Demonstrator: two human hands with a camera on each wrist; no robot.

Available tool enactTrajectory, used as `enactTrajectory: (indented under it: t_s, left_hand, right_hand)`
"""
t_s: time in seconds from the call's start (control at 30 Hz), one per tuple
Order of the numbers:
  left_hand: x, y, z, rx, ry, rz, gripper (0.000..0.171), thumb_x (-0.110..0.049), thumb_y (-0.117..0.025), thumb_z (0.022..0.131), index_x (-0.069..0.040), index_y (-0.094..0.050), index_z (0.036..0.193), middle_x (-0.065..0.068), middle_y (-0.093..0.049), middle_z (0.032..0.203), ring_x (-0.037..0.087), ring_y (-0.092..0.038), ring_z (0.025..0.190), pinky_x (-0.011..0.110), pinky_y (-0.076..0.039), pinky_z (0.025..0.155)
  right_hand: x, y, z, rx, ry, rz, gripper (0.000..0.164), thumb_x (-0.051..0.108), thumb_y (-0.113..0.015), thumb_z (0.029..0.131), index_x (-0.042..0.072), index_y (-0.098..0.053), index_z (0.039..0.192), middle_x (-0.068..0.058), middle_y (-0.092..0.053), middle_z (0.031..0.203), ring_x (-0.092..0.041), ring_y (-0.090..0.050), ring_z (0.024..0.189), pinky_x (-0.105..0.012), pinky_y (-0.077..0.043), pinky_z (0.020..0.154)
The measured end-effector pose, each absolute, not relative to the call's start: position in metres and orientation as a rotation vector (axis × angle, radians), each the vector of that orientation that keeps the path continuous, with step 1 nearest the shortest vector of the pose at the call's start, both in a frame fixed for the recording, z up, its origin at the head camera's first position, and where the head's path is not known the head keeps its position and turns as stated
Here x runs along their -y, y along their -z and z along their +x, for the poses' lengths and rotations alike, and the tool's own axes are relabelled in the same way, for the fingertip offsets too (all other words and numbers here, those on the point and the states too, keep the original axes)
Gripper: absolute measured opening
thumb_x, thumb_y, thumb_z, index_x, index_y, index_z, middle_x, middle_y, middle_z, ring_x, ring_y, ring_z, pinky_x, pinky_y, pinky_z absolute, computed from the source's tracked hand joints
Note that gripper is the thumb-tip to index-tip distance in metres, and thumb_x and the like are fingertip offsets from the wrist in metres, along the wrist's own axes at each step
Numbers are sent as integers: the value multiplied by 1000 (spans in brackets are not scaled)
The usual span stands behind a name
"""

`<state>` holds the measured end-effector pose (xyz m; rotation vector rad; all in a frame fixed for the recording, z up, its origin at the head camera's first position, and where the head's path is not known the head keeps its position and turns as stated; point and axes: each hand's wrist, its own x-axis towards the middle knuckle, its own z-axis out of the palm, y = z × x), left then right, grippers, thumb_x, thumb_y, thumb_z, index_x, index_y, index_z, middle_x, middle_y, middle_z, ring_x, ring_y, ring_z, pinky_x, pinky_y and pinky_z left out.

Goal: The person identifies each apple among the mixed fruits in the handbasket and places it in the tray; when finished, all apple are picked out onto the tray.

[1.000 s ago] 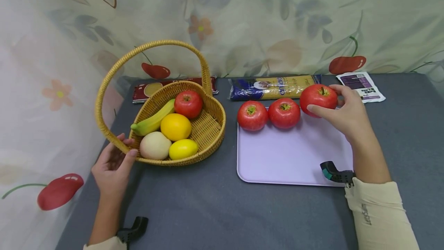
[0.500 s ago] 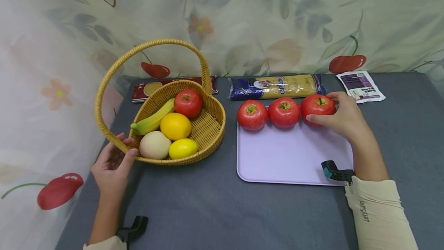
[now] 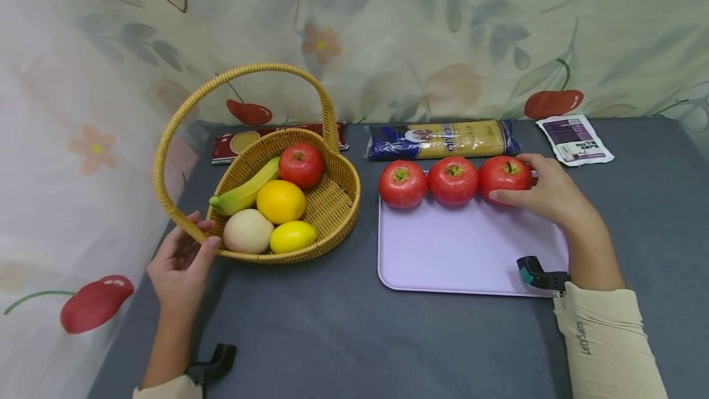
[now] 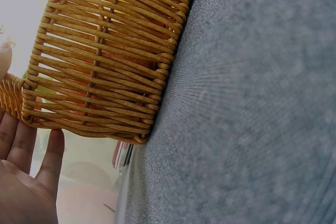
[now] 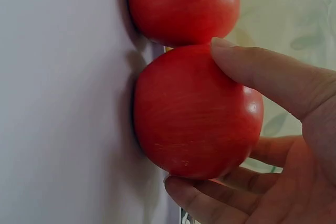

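Note:
My right hand (image 3: 551, 193) grips a red apple (image 3: 501, 178) at the tray's back right, thumb on the near side and fingers round the far side. In the right wrist view this apple (image 5: 197, 114) sits against the pale surface, touching a second apple (image 5: 184, 6). Two more red apples, the middle one (image 3: 454, 180) and the left one (image 3: 403, 184), complete a row along the back of the lilac tray (image 3: 471, 257). My left hand (image 3: 180, 263) holds the wicker basket (image 3: 338, 202) where its handle meets the rim; the left wrist view shows fingertips against the weave (image 4: 105, 61).
In the basket lie a banana (image 3: 244, 193), a red apple (image 3: 301, 165), an orange (image 3: 280, 202), a pale peach-like fruit (image 3: 248, 231) and a lemon (image 3: 293, 237). Behind stand a red packet (image 3: 224, 148), a pasta bag (image 3: 443, 139) and a white-purple pouch (image 3: 576, 139) by the curtain.
My right hand has lowered its apple onto the tray's back right, beside the middle apple, and still grips it. The left hand and basket have stayed put.

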<state>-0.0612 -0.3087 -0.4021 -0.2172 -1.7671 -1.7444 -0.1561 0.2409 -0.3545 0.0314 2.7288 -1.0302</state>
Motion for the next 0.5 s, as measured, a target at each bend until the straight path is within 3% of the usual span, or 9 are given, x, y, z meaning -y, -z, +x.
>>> enactTrajectory:
  t_s: [0.27, 0.5]
  left_hand:
    - [306, 399, -60, 1781, 1733, -211, 42, 22, -66, 82, 16, -62, 123, 23, -69, 107, 23, -70, 99, 22, -55, 86]
    - [308, 402, -61, 1774, 1737, -212, 43, 22, -66, 81, 16, -61, 123, 22, -70, 107, 22, -70, 99, 22, -55, 86]
  right_hand:
    - [-243, 345, -153, -2658, 1084, 68, 95, 41, -72, 91, -4, -20, 156, -35, -31, 149, -55, -32, 132, -70, -40, 98]
    - [-228, 338, -151, -2814, 1108, 42, 80, 38, -69, 93, -4, -35, 152, -33, -36, 148, -53, -37, 130, -71, -38, 99]
